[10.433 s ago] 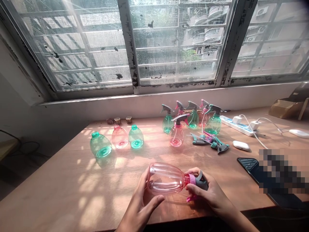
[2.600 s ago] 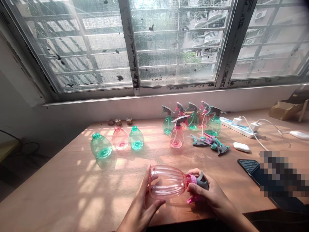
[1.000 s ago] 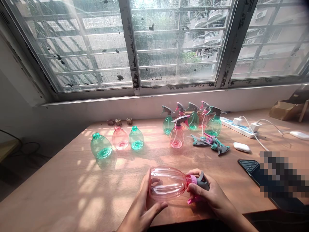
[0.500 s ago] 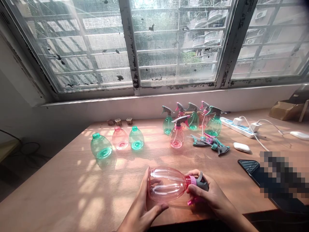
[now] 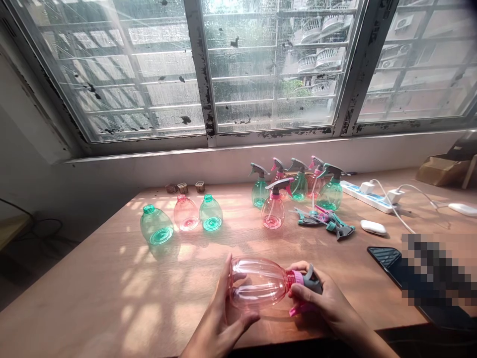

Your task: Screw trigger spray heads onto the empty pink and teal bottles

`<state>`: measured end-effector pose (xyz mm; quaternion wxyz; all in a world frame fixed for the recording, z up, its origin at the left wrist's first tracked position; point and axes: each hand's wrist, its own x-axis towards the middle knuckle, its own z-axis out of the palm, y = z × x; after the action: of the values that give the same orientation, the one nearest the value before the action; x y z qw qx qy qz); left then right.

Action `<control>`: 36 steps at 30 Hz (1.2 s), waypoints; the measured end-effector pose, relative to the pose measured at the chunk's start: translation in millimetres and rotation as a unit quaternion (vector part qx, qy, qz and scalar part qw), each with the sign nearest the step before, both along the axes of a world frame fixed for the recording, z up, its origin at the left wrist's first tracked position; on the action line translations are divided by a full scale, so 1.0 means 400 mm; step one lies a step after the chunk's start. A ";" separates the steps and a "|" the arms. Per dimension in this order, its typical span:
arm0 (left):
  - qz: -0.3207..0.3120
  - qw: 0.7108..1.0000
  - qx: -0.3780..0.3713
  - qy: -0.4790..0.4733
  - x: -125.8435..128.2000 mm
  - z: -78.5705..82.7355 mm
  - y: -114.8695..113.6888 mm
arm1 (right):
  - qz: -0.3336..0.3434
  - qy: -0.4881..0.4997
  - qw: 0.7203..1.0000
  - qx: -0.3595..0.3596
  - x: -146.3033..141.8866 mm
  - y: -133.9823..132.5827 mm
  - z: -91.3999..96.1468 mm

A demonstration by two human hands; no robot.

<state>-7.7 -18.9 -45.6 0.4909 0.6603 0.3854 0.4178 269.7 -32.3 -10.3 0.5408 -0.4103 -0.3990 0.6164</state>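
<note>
A clear pink spray bottle (image 5: 257, 283) lies sideways in the air between my hands, above the front part of the table. Its base is cupped by my left hand (image 5: 227, 308), with the thumb below and some fingers showing through the plastic behind. My right hand (image 5: 320, 293) grips the grey and pink spray head (image 5: 298, 278) at the bottle's neck, thumb and fingers closed about the collar. The pink trigger hangs underneath, and the palm hides part of the head.
Open-topped green (image 5: 156, 226) and pink (image 5: 186, 214) bottles stand at the left. Several bottles with spray heads (image 5: 274, 214) stand toward the back. Loose spray heads (image 5: 337, 228), a white case (image 5: 373, 227), a power strip (image 5: 368, 196) and a phone (image 5: 395, 268) lie at the right.
The fingers of my left hand have shifted slightly around the bottle's base, and the bottle seems turned a little. My right hand stays in place at the neck.
</note>
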 end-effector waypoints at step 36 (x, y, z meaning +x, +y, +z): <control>-0.020 0.999 0.000 -0.028 -0.003 -0.011 0.007 | -0.002 -0.010 1.000 0.003 0.000 0.000 -0.006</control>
<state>-8.7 -16.1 -50.1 0.5097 0.6560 0.3580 0.4262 269.8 -32.3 -12.7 0.5393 -0.4154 -0.4053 0.6101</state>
